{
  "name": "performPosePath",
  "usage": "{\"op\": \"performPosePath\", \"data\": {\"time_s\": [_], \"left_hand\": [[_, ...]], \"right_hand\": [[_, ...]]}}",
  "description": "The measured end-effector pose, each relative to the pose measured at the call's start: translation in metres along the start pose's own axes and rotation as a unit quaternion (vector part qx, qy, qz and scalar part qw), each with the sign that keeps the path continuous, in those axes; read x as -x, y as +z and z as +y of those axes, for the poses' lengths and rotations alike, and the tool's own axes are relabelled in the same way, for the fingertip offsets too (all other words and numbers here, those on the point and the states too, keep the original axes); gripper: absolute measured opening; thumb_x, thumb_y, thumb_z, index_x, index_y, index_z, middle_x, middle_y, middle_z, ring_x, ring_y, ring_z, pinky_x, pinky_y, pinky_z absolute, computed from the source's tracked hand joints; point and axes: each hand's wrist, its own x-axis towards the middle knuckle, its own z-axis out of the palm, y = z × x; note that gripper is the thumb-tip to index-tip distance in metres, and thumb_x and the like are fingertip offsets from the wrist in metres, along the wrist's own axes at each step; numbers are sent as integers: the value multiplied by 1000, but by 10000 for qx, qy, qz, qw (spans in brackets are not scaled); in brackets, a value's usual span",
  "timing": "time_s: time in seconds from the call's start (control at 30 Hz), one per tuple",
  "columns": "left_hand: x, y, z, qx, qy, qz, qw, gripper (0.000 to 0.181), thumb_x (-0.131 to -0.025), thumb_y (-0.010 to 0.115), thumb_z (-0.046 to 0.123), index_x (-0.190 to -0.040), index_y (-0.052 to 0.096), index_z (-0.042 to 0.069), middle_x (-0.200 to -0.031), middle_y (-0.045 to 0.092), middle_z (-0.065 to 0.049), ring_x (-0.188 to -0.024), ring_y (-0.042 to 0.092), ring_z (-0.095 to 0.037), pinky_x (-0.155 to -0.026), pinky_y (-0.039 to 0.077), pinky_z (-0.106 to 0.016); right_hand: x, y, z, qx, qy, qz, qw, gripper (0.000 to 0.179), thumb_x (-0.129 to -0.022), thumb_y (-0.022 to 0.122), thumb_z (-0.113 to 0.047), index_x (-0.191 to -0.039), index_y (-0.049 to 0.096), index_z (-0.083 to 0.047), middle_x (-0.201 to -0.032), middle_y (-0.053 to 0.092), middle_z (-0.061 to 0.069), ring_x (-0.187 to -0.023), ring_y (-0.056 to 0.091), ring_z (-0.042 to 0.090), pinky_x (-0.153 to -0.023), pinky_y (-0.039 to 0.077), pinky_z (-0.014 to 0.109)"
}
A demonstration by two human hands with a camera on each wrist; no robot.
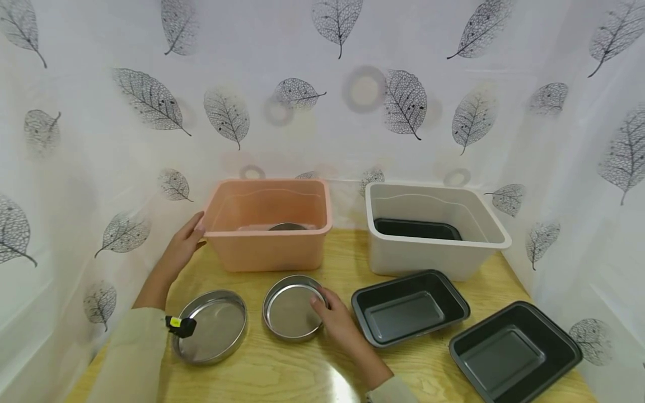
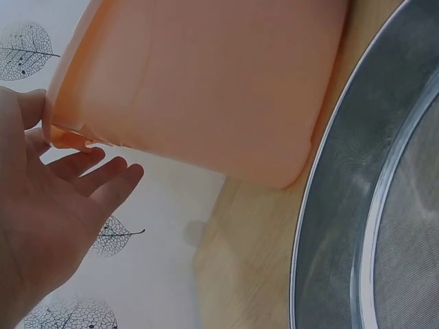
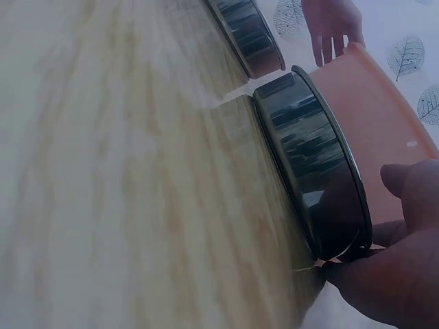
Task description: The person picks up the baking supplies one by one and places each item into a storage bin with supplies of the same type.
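Leaf-print backdrop (image 1: 282,39) is hung behind table (image 1: 262,369). Pink bin (image 1: 272,252) is pinched at rim by L hand (image 1: 183,249); sm. round sieve (image 1: 291,310), btwn lg. sieve (image 1: 214,333) & blk pan (image 1: 405,310), is pinched at R edge by R hand (image 1: 342,322).

table (image 1: 242,378) bears bins (image 1: 267,252), sieves (image 1: 214,330), pans (image 1: 405,313); two each

one sieve (image 1: 289,313) is flanked left by another sieve (image 1: 216,330), right by two pans (image 1: 410,313), and backed by a tub (image 1: 267,252).
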Motion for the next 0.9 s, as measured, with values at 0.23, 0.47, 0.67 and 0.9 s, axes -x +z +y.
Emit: {"op": "performPosePath", "data": {"time_s": [0.23, 0.47, 0.67, 0.9], "left_hand": [[1, 0, 1, 328, -21, -104, 9994, 62, -111, 33, 32, -163, 7, 10, -166, 10, -25, -147, 25, -49, -110, 43, -43], [0, -2, 3, 424, -142, -135, 9989, 61, -111, 32, 29, -163, 6, 11, -166, 9, -25, -146, 26, -48, -107, 46, -36], [-4, -4, 5, 358, -247, -210, 9988, 58, -110, 31, 20, -163, 8, 12, -168, 5, -19, -147, 27, -45, -104, 49, -31], [-7, -6, 4, 375, -306, -243, 9985, 57, -110, 31, 18, -163, 10, 11, -168, 8, -20, -146, 29, -45, -103, 50, -29]], "right_hand": [[0, 0, 2, 101, -280, 66, 9995, 52, -100, 63, -21, -143, 51, 6, -150, 44, 32, -141, 38, 48, -118, 32, 60], [1, -1, -3, 102, -623, 154, 9979, 46, -98, 61, -3, -142, 52, 8, -150, 44, 32, -142, 38, 47, -119, 30, 56], [3, -4, -6, -113, -635, 86, 9979, 46, -95, 60, 3, -140, 53, 9, -149, 45, 31, -142, 38, 46, -116, 34, 53], [6, -11, -16, -328, -571, -28, 9978, 47, -94, 62, 0, -139, 54, 9, -148, 47, 30, -142, 39, 45, -118, 31, 55]]}}
